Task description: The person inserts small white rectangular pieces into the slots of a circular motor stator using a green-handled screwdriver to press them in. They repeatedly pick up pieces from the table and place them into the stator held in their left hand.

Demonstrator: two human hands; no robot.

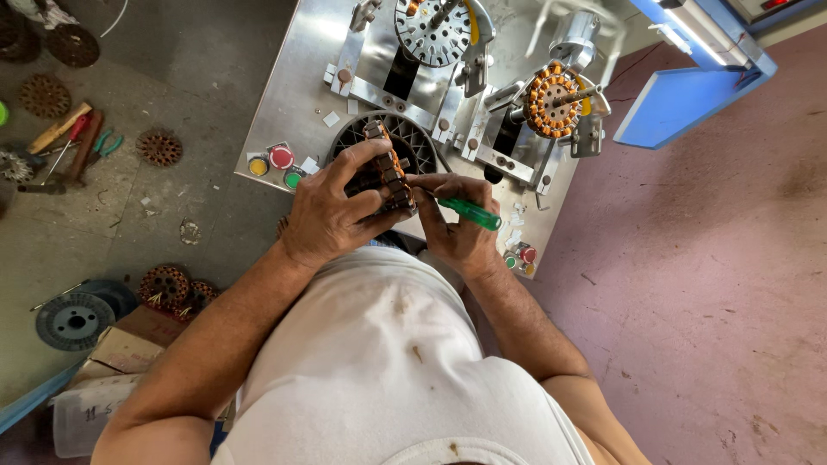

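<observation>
My left hand (332, 211) grips a round stator wound with copper wire (388, 168), held on edge over the front of a metal winding machine table (297, 95). My right hand (457, 228) holds a screwdriver with a green handle (469, 213), its tip pointing at the stator's rim. Both hands sit close together just above my white shirt. A dark slotted round fixture (405, 138) lies on the table right behind the stator.
Two winding stations stand on the table: a bare stator (435, 33) and a copper-wound one (551, 99). Red, yellow and green buttons (280, 159) sit at the table's front. Tools (73, 142), loose stators (164, 284) and a spool (73, 320) lie on the floor left. A blue machine (689, 77) stands right.
</observation>
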